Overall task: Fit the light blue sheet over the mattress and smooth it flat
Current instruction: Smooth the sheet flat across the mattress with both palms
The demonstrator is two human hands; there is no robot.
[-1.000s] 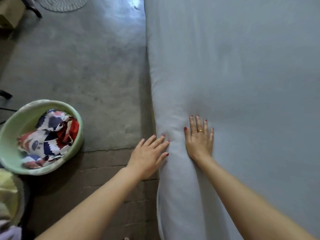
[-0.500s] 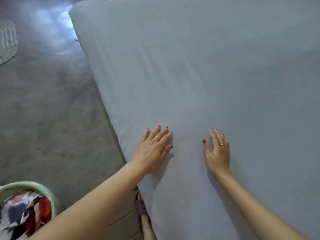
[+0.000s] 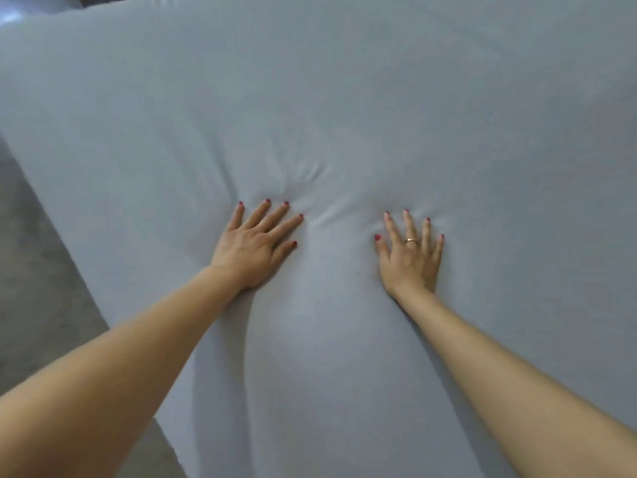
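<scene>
The light blue sheet [image 3: 379, 115] covers the whole mattress and fills most of the head view. My left hand [image 3: 256, 248] lies palm down on the sheet with its fingers spread. My right hand [image 3: 412, 258], wearing a gold ring, presses flat a short way to its right. Small creases fan out in the cloth just beyond and between the fingertips. The rest of the sheet looks smooth. The mattress itself is hidden under the sheet.
Grey concrete floor [image 3: 38, 270] runs along the mattress's left edge. The far corner of the mattress sits at the upper left, with a bright patch of floor [image 3: 10, 15] beyond it.
Both hands have slid forward from the mattress's near left edge onto its top surface. The view swung right, so the green basin of clothes has left the frame. Creases have appeared ahead of the fingers.
</scene>
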